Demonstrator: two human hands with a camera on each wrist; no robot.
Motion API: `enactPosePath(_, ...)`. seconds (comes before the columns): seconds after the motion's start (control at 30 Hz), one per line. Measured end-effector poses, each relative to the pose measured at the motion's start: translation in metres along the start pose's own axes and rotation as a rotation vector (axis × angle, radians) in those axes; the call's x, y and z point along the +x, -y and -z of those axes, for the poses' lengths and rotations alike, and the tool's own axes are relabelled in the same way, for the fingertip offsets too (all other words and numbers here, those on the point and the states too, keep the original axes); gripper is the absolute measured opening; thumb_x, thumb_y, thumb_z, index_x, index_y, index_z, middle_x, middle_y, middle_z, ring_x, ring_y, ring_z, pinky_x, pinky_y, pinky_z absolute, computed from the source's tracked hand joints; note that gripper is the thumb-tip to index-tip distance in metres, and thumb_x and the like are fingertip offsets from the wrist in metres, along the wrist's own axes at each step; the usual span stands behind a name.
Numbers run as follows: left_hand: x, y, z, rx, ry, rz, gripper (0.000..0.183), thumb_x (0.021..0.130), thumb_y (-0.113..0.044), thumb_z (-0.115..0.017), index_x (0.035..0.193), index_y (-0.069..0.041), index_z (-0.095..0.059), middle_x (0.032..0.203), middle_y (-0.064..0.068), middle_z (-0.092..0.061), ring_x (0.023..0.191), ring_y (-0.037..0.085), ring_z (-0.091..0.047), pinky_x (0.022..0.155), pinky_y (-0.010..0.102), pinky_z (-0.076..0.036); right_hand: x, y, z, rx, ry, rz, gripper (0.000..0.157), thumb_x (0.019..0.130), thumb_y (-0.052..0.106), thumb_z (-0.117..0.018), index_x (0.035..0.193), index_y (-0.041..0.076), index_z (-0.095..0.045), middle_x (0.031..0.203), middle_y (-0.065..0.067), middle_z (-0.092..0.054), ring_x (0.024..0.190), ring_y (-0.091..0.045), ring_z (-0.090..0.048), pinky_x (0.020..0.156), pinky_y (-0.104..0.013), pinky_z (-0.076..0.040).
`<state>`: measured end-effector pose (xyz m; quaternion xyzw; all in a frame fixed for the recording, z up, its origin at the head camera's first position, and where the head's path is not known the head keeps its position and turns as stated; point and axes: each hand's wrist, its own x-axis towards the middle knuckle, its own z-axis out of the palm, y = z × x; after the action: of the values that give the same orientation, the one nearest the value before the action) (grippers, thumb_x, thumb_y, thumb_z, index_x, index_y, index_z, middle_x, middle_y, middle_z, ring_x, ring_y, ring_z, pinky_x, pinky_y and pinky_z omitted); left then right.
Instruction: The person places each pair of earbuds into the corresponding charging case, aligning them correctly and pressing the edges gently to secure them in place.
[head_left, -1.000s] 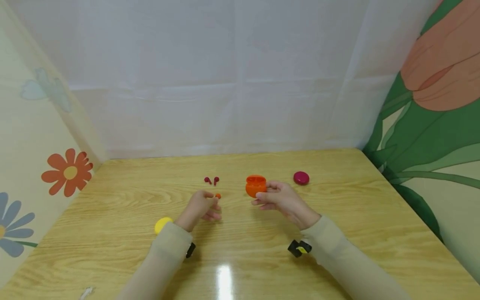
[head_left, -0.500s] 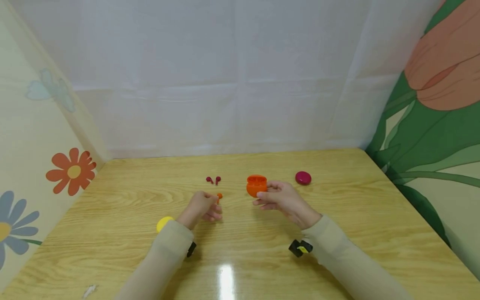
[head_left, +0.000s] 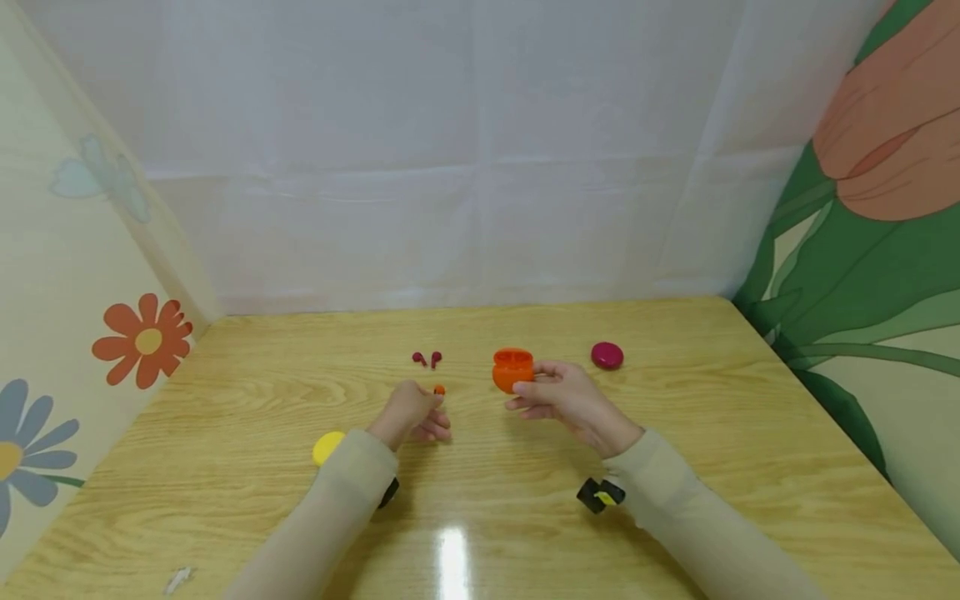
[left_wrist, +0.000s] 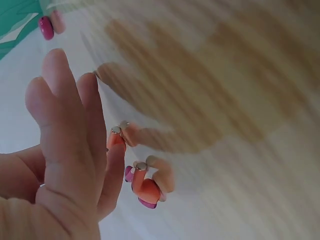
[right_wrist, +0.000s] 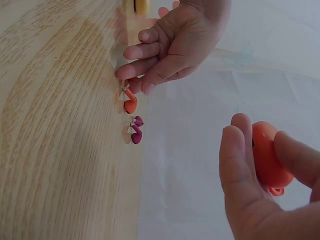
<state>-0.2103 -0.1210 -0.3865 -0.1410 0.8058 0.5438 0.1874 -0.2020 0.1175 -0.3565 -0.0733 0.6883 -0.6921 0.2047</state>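
In my right hand (head_left: 566, 402) I hold an orange earbud case (head_left: 512, 371) above the table between thumb and fingers, its lid raised. My left hand (head_left: 412, 412) is low over the table, thumb and index fingertips right at one orange earbud (left_wrist: 118, 142); I cannot tell whether they pinch it. That earbud stands close to its reflection in the tabletop, partly hidden by a finger. The other fingers are spread and extended. A second orange earbud (right_wrist: 131, 102) lies just beyond the fingertips. Farther off are two magenta earbuds (head_left: 427, 359).
A closed magenta case (head_left: 607, 356) lies at the back right of the wooden table (head_left: 675, 417). Beside my left wrist sits a yellow case (head_left: 327, 448). A small whitish scrap or mark (head_left: 177, 580) shows at the front left. White sheeting (head_left: 472, 167) hangs behind.
My left hand and sleeve have shifted slightly right, and its fingertip now covers the stem of the orange earbud seen half a second ago. The right hand and open case stay almost still.
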Motion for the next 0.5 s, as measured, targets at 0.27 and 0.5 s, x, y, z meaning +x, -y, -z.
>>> enactPosePath(0.27, 0.0044, -0.0016, -0.0053, 0.018, 0.000, 0.039, 0.023, 0.104, -0.008, -0.050, 0.116, 0.011, -0.057, 0.075, 0.012, -0.072, 0.052, 0.011, -0.065, 0.047, 0.018, -0.049, -0.0009, 0.0016, -0.0001, 0.001, 0.000, 0.000, 0.041, 0.098, 0.005, -0.060, 0.131, -0.016, -0.048, 0.099, -0.003, -0.073, 0.080, -0.010, -0.074, 0.076, -0.026, -0.060)
enactPosePath(0.5, 0.0096, -0.0043, -0.0064, 0.028, 0.003, 0.058, 0.021, 0.103, -0.006, -0.050, 0.115, 0.010, -0.055, 0.071, 0.011, -0.071, 0.051, 0.012, -0.065, 0.045, 0.019, -0.048, 0.0003, 0.0015, -0.0007, 0.001, -0.004, -0.007, 0.039, 0.098, 0.005, -0.060, 0.130, -0.016, -0.048, 0.101, -0.007, -0.074, 0.079, -0.010, -0.074, 0.075, -0.025, -0.060)
